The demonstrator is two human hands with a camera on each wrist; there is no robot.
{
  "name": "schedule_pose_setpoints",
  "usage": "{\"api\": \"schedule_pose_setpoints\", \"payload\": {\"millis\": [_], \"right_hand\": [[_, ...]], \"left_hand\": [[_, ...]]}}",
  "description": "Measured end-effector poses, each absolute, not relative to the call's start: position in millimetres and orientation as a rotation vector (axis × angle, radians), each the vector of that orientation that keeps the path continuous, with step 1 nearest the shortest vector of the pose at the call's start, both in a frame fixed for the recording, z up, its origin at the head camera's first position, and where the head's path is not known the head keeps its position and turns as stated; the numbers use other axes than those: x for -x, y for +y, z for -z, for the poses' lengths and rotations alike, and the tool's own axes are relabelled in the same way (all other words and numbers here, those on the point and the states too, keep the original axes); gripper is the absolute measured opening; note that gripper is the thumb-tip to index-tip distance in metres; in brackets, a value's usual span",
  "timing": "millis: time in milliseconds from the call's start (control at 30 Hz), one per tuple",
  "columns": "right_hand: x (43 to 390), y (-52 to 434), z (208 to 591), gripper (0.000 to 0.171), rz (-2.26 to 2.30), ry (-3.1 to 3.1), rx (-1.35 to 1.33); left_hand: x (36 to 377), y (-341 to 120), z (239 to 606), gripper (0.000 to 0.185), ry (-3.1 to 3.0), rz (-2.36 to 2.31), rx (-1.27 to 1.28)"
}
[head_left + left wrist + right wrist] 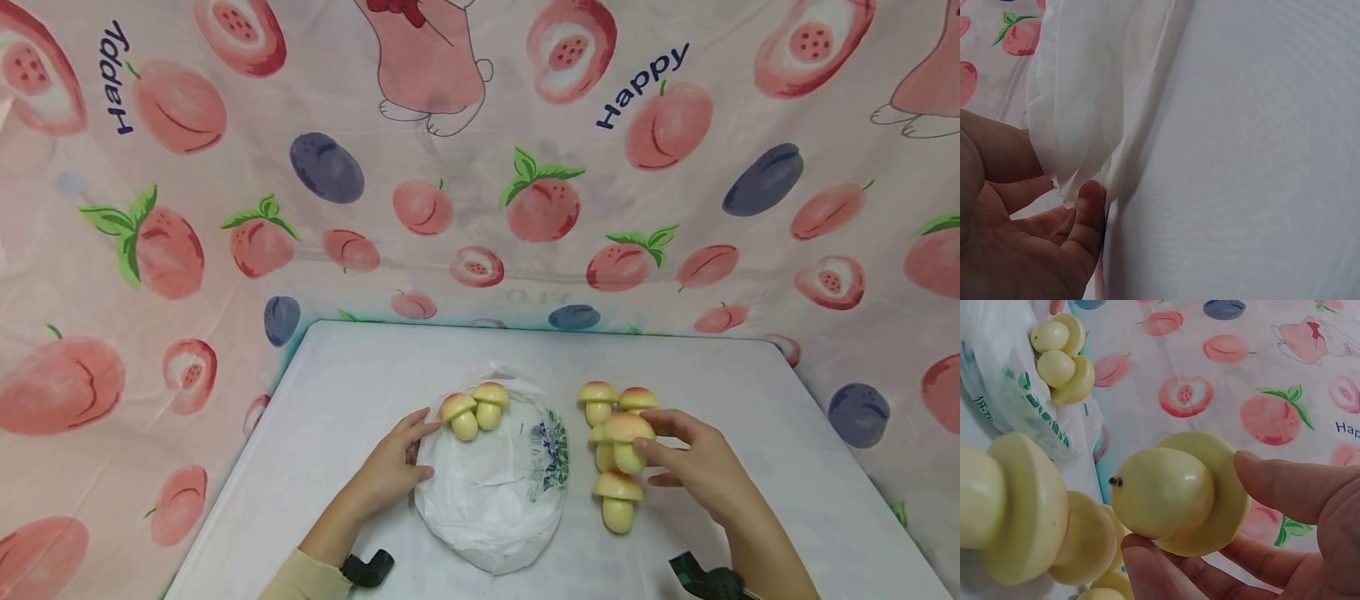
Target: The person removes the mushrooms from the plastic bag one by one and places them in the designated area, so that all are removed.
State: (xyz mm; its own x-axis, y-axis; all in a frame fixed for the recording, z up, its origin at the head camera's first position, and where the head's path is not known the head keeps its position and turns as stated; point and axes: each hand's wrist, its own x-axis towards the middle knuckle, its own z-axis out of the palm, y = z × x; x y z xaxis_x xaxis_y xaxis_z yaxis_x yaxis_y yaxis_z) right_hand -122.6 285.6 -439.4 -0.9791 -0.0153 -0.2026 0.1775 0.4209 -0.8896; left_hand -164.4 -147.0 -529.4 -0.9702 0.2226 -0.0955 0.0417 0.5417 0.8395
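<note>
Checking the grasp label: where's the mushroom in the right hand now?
Head view: the held mushroom is in the right hand, right of the white bag, partly covering another mushroom in the picture.

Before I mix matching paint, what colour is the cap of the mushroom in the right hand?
Yellow, the cap tinged orange on top; clearest in head view.

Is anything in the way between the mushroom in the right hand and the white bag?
Maybe one low thing: a partly hidden mushroom lies just left of the held mushroom, which seems raised above it in the right hand. Past that, only bare table shows up to the white bag.
</note>
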Motion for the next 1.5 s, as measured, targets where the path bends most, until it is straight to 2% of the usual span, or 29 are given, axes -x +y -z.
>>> {"api": "schedule_pose_setpoints", "payload": {"millis": [1500], "right_hand": [[125.2,328.7,467.2,0.075,1.473,2.472,-0.377]], "left_hand": [[165.5,-147.4,529.5,0.068,2.611,-1.367,-0.219]]}}
